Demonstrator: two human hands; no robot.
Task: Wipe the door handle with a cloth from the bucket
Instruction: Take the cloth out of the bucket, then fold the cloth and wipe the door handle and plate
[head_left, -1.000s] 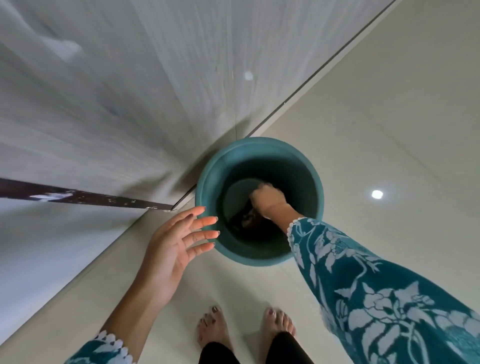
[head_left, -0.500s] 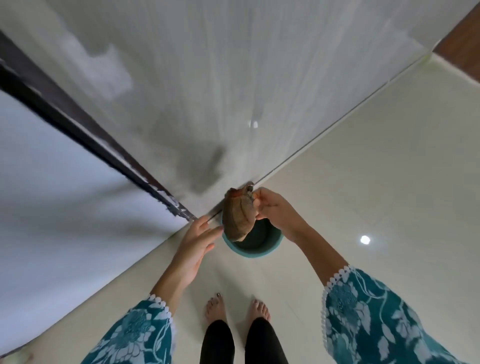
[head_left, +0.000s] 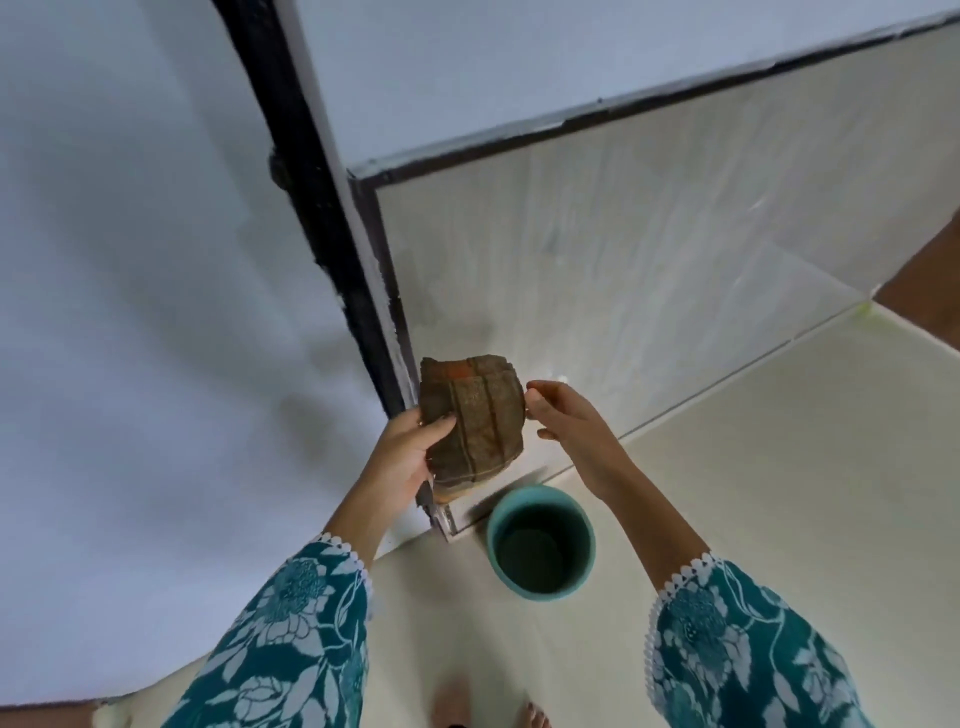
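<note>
Cloth (head_left: 470, 423), brown, striped, folded: held up in front of dark door-frame edge (head_left: 332, 249), above floor. Left hand (head_left: 410, 457): grip clenched on cloth's lower left side. Right hand (head_left: 569, 431): fingertips at cloth's right edge, grip pinching or released, cannot tell. Bucket (head_left: 540, 540), teal, upright on pale floor (head_left: 753, 467), below cloth, beside tiled wall (head_left: 623, 234).
</note>
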